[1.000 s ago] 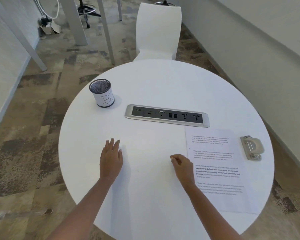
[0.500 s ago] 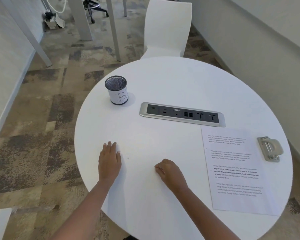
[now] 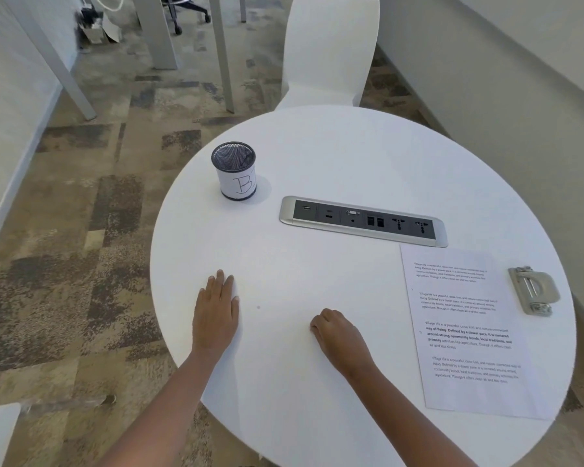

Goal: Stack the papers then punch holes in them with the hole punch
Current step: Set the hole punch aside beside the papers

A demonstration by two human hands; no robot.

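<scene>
R grip (image 3: 339, 335) fisted, farther from paper (image 3: 469, 332), L grip (image 3: 216, 313) same, flat

The right hand (image 3: 343, 338) has drawn away from the left edge of the papers (image 3: 466, 332), where it sat a second ago, and now rests well apart from them, nearer the left hand (image 3: 216, 311). Its fingers, then loosely pinched with the thumb showing, are now curled under into a fist on the table (image 3: 351, 156). The view has swung left, showing more carpet (image 3: 81, 264)
</scene>
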